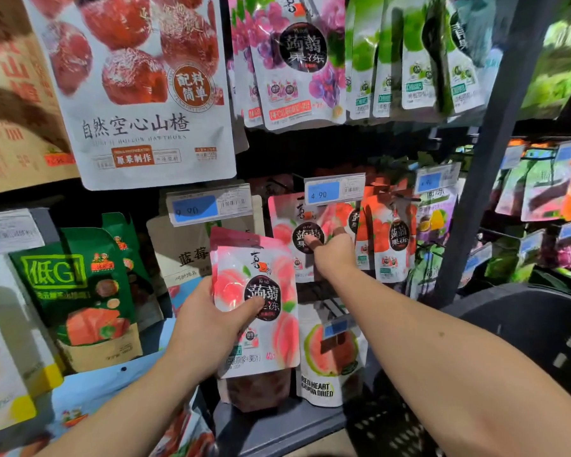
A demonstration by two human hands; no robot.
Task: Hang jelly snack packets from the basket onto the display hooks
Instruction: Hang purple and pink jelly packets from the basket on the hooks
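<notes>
dark basket [541,324] beside the rack's right post, contents not discernible. left hand [211,324] grips pink peach jelly packet [277,328], thumb across its front, before the rack's middle row. right hand [335,255] touches hung peach packets [285,230]; grasp unclear.

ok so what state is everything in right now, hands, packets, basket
left hand, grips the held peach packet, thumb on its front
held peach packet, upright, not yet hung
right hand, fingers extended, touching the hanging peach packets
hanging peach packets, hung on the display, below a price tag
basket, lower right, contents not visible
</notes>
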